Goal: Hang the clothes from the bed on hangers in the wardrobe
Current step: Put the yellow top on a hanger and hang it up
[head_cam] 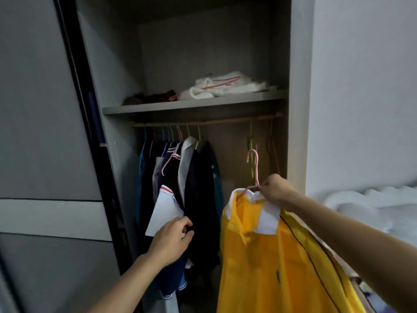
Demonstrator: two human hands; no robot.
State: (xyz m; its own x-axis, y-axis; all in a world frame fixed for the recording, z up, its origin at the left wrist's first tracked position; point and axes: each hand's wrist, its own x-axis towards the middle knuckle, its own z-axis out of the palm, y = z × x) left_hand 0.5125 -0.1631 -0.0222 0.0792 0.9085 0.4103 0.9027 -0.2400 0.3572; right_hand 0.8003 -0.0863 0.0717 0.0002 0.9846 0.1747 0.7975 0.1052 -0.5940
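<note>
Head view: below the wardrobe rail (203, 122), the right hand (275, 192) has its grip pinched on the neck of a pink hanger (256, 168). The yellow shirt (259, 267) hangs on it, clear of the rail. Lower left of the rail, the left hand (172, 238) pinches dark hung clothes (200, 199) in its grip.

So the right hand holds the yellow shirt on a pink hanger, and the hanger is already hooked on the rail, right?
Not quite. The head view shows the right hand holding the yellow shirt on a pink hanger, but its hook hangs free below the rail, not yet on it.
</note>
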